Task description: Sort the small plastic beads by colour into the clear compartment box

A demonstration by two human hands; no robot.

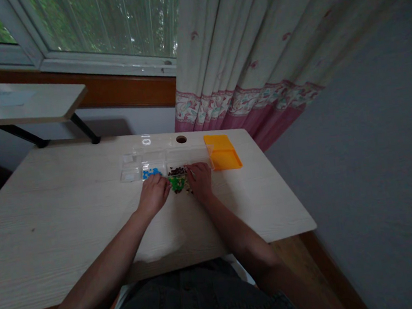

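A clear plastic divided box (130,174) lies toward the back of the table. Blue small pieces (151,172) fill one of its compartments, and dark brown small pieces (177,170) lie in a wider one. In front of the box is a pile of green small pieces (177,184), with some pale and brown bits beside it. My left hand (154,193) is at the box's front edge, between the blue and green pieces, its fingers curled together. My right hand (200,179) reaches over the box's front right part, fingertips bent in by the brown pieces. Whatever sits between either hand's fingertips is too small to name.
An open orange case (224,152) lies right of the clear box. Behind the box is a round cable hole (181,139) in the table (67,216). A raised shelf (45,101) stands at the back left. Curtain (240,70) and wall border the right side.
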